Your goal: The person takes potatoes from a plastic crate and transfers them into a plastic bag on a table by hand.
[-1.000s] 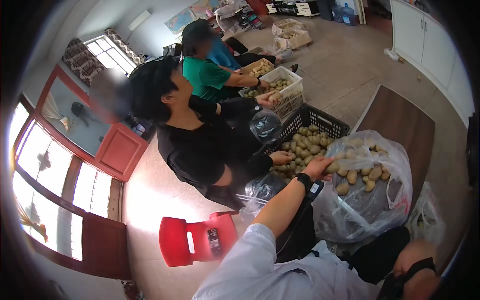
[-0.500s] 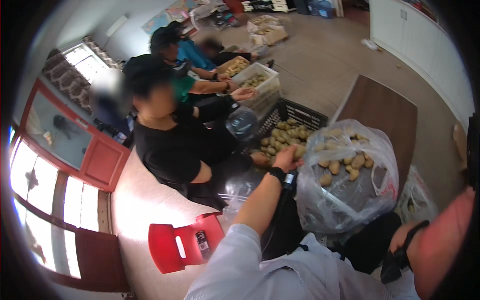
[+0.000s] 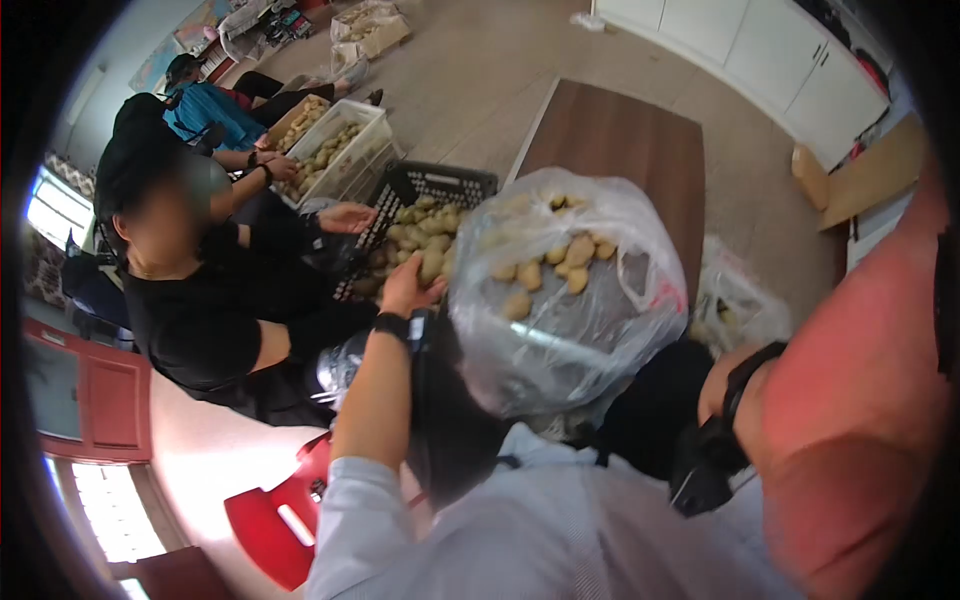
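My left hand (image 3: 408, 288), a black band at its wrist, is at the near edge of a black plastic crate (image 3: 470, 180) of potatoes (image 3: 425, 225). Its thumb and fingers are closed round a potato (image 3: 432, 266). Just right of it stands a large clear plastic bag (image 3: 570, 370), its mouth spread wide, with several potatoes (image 3: 575, 255) inside. My right arm (image 3: 850, 390) comes in large at the right edge. Beyond its black wrist strap, a little of my right hand (image 3: 718, 382) shows near my dark-clothed knee; its fingers are hidden.
A person in black (image 3: 200, 310) sits at the left, an open hand (image 3: 347, 217) over the crate. Farther back, others sit by a white crate (image 3: 370, 130) of potatoes. A brown board (image 3: 620, 140) lies behind the bag. A smaller bag (image 3: 745, 305) and a red stool (image 3: 270, 530) are nearby.
My view has swung right, so the whole scene sits farther left. My left hand stays between crate and bag, closed on the potato. The co-worker's hand remains over the crate.
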`<state>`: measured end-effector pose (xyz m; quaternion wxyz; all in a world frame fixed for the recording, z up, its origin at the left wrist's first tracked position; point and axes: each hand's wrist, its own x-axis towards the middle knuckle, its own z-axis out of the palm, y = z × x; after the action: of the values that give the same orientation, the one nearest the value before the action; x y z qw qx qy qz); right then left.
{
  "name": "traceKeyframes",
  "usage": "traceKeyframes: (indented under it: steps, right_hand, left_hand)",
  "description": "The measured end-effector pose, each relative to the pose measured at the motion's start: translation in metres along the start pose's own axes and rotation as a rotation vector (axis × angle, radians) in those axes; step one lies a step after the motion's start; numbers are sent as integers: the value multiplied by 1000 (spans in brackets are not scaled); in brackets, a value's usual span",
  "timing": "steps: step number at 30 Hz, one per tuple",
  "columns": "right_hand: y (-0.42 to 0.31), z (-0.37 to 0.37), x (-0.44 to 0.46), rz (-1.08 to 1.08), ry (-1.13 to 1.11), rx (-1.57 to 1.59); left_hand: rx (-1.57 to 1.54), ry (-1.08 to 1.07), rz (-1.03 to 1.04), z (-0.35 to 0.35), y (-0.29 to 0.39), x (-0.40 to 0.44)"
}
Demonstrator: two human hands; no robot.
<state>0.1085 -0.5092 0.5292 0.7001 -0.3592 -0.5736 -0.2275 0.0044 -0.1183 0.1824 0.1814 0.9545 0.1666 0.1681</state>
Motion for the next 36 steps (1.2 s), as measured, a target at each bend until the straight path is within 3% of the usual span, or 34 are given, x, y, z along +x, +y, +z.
traceKeyframes:
  steps: [1, 2, 3, 4, 10, 16, 22, 23, 24, 27, 29, 31, 33, 34, 35, 36]
  right_hand:
    - [-1, -7, -1, -11, -4, -10]
    - [-3, -14, 0, -25, -5, -23]
    - [-3, -21, -1, -32, -2, -31]
    - [-6, -25, -1, -37, -2, -47]
    - [-13, -28, 0, -17, -22, -77]
    - [-15, -14, -2, 3, -16, -91]
    - [3, 4, -18, 110, -32, -151]
    - [14, 8, -33, 192, -44, -196]
    - [26, 13, -53, 306, -66, -231]
    - [67, 25, -143, 829, -214, -289]
    - [89, 13, -204, 1130, -311, -315]
    - [119, -16, -285, 998, -509, -695]
    - [136, -46, -319, 1354, -603, -755]
    - [135, -55, -315, 1355, -599, -756]
    - [134, -62, -306, 1496, -727, -826]
    - [136, -67, -301, 1632, -858, -896]
  left_hand:
    - [-21, -30, -16, 6, -5, 2]
    - [-463, -179, -258, 2, 4, 6]
    - [-1168, -144, -636, -3, 14, 11]
    - [-1537, 9, -997, -6, 22, 15]
    - [-1514, -74, -979, -12, 23, 13]
    - [-1594, 26, -988, -6, 18, 13]
    - [-1482, 76, -945, -1, 4, 7]
    - [-1422, 63, -898, 5, -7, 6]
    - [-1553, 106, -1051, -6, 8, 8]
    - [-1290, 51, -831, 13, -29, -3]
    - [-1348, 91, -995, -1, -10, 6]
    - [-1369, 128, -1066, -4, -4, 8]
    - [-1375, 226, -1137, 3, -14, 6]
    - [-1373, 224, -1135, 10, -28, 1]
    - [-1019, 96, -948, 13, -45, -4]
    - [-989, 91, -932, 13, -45, -6]
